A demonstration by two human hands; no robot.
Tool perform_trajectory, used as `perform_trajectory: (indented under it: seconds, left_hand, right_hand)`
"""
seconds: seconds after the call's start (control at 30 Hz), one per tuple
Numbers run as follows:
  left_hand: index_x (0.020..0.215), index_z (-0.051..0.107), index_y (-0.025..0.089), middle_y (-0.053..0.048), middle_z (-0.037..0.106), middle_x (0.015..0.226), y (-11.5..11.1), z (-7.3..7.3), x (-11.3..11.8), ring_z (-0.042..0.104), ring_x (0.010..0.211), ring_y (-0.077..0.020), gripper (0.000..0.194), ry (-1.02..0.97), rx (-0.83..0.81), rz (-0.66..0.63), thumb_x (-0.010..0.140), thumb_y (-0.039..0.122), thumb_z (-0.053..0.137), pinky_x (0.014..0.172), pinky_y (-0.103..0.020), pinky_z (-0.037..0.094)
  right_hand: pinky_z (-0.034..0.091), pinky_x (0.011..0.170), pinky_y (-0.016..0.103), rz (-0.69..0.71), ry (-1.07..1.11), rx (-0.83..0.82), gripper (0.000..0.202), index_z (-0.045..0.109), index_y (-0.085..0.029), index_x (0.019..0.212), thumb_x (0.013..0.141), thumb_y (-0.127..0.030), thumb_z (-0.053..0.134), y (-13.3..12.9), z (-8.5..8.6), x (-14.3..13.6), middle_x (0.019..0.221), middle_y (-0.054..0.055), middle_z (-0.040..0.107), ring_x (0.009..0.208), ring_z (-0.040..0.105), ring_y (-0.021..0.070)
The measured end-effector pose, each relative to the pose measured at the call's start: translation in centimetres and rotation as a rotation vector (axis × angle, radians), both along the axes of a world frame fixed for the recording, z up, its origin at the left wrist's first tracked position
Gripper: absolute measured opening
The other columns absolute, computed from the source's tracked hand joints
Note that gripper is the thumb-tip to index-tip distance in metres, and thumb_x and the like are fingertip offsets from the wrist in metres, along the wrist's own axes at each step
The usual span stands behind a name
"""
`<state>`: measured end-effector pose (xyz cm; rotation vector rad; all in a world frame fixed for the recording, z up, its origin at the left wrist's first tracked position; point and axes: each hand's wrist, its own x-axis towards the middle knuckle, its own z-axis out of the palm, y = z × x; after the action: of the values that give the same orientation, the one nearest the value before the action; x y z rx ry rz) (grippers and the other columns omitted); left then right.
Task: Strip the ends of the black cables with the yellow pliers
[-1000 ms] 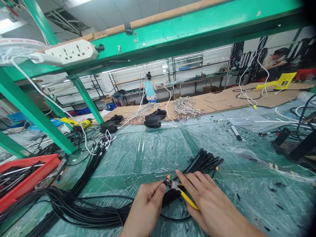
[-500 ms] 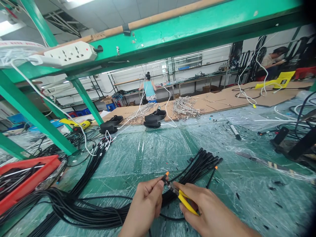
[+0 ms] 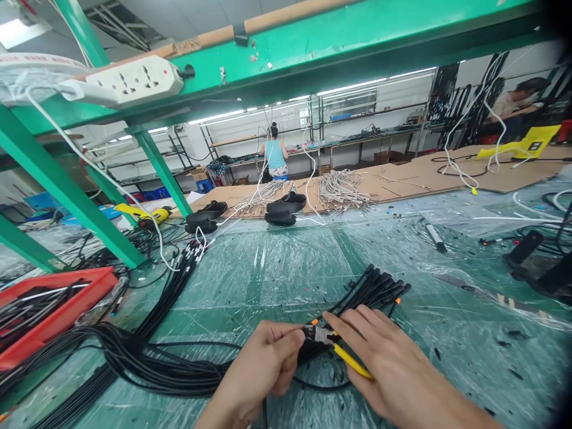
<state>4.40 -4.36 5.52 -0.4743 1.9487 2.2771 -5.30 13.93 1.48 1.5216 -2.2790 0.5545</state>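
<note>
Between thumb and fingers, my left hand (image 3: pixel 272 357) pinches a black cable near its end. My right hand (image 3: pixel 384 357) is closed around yellow-handled pliers (image 3: pixel 353 359), whose metal jaws meet the cable end right beside my left fingertips. An orange tip (image 3: pixel 314 322) shows just past the jaws. Under and behind both hands runs a bundle of black cables (image 3: pixel 170 369), with its black ends (image 3: pixel 379 286) fanned out beyond my right hand. Another orange tip (image 3: pixel 397 301) lies by those ends. My fingers partly hide the held cable.
A red bin (image 3: pixel 96 279) of cables stands at the left. Black cables with white ends (image 3: pixel 192 253) lie near a green post (image 3: pixel 165 173). Black sandals (image 3: pixel 286 205) and pale wire bundles (image 3: pixel 342 189) sit at the back. A power strip (image 3: pixel 134 83) is overhead; people sit beyond.
My right fingers have stretched forward over the pliers, and the jaws have come closer to my left fingertips. The whole view has shifted slightly.
</note>
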Motion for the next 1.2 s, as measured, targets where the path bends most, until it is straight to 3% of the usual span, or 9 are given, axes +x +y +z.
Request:
perform_trajectory:
  seconds: [0.2,0.3,0.4,0.47,0.53,0.63,0.83,1.07,1.2]
  left_hand:
    - [0.054,0.035,0.020,0.012,0.021,0.042,0.7,-0.3,-0.3,0.013,0.034,-0.0022,0.045,0.090,0.149,0.082,0.078,0.043,0.065,0.034,-0.019,0.008]
    - [0.061,0.044,0.019,0.013,0.021,0.042,1.2,-0.7,-0.5,0.012,0.034,-0.0029,0.038,0.137,0.111,0.128,0.080,0.044,0.064,0.035,-0.019,0.009]
    - [0.066,0.049,0.017,0.012,0.023,0.041,1.4,-0.9,-0.6,0.013,0.035,-0.0038,0.035,0.159,-0.024,0.157,0.082,0.046,0.060,0.035,-0.020,0.011]
    - [0.067,0.052,0.016,0.012,0.024,0.041,1.5,-0.9,-0.6,0.014,0.036,-0.0045,0.035,0.152,-0.127,0.156,0.084,0.047,0.058,0.036,-0.020,0.011]
    - [0.071,0.056,0.016,0.012,0.023,0.042,1.4,-0.8,-0.5,0.013,0.038,-0.0051,0.034,0.136,-0.197,0.141,0.085,0.047,0.055,0.037,-0.021,0.010]
    - [0.074,0.057,0.016,0.012,0.021,0.043,1.4,-0.4,-0.5,0.011,0.039,-0.0058,0.032,0.111,-0.233,0.104,0.086,0.045,0.053,0.037,-0.021,0.009]
    - [0.063,0.049,0.017,0.010,0.026,0.041,1.1,-0.4,-0.4,0.015,0.039,-0.0053,0.036,0.139,-0.297,0.059,0.088,0.042,0.052,0.039,-0.021,0.011]
    - [0.071,0.055,0.017,0.015,0.018,0.040,1.6,-0.6,-0.7,0.006,0.033,-0.0029,0.035,-0.030,0.262,0.214,0.068,0.049,0.069,0.032,-0.018,0.006]
    - [0.051,0.036,0.020,0.013,0.021,0.038,2.1,-1.0,-1.0,0.014,0.031,-0.0019,0.050,0.128,0.136,0.243,0.073,0.051,0.068,0.033,-0.018,0.010]
  right_hand:
    - [0.048,0.076,0.033,0.002,-0.547,-0.024,0.040,0.058,-0.022,0.117,0.079,-0.014,0.048,-0.4,1.2,0.6,0.093,0.003,0.063,0.084,0.059,0.0190]
    - [0.040,0.058,0.023,0.077,-0.976,-0.024,0.014,0.061,-0.019,0.088,0.084,-0.023,0.048,-0.7,2.4,1.2,0.070,-0.003,0.052,0.063,0.048,0.0114]
    - [0.033,0.049,0.021,0.173,-1.264,-0.009,0.020,0.059,-0.017,0.084,0.087,-0.031,0.045,-0.9,2.7,1.5,0.063,-0.005,0.043,0.054,0.039,0.0086]
    - [0.037,0.052,0.022,0.132,-1.189,-0.005,0.021,0.061,-0.017,0.091,0.087,-0.030,0.045,-0.9,2.4,1.5,0.067,-0.004,0.049,0.057,0.045,0.0102]
    - [0.046,0.069,0.030,0.026,-0.881,-0.006,0.030,0.062,-0.016,0.108,0.083,-0.023,0.047,-0.8,1.8,1.4,0.084,0.003,0.060,0.077,0.056,0.0173]
    - [0.044,0.091,0.050,-0.069,-0.378,-0.001,0.056,0.050,-0.016,0.132,0.076,-0.014,0.049,-0.6,0.8,1.0,0.113,0.012,0.058,0.105,0.053,0.0293]
    - [0.054,0.079,0.051,-0.082,0.030,-0.018,0.061,0.051,-0.012,0.131,0.070,-0.009,0.054,-0.4,0.1,0.4,0.104,0.013,0.062,0.093,0.058,0.0293]
    - [0.053,0.080,0.047,-0.088,-0.094,0.002,0.059,0.050,-0.014,0.133,0.074,-0.008,0.053,-0.8,0.0,0.6,0.102,0.011,0.063,0.091,0.059,0.0276]
    - [0.050,0.076,0.033,-0.034,-0.578,-0.052,0.039,0.060,-0.018,0.114,0.078,-0.011,0.047,-1.0,1.5,1.3,0.092,0.005,0.063,0.086,0.059,0.0211]
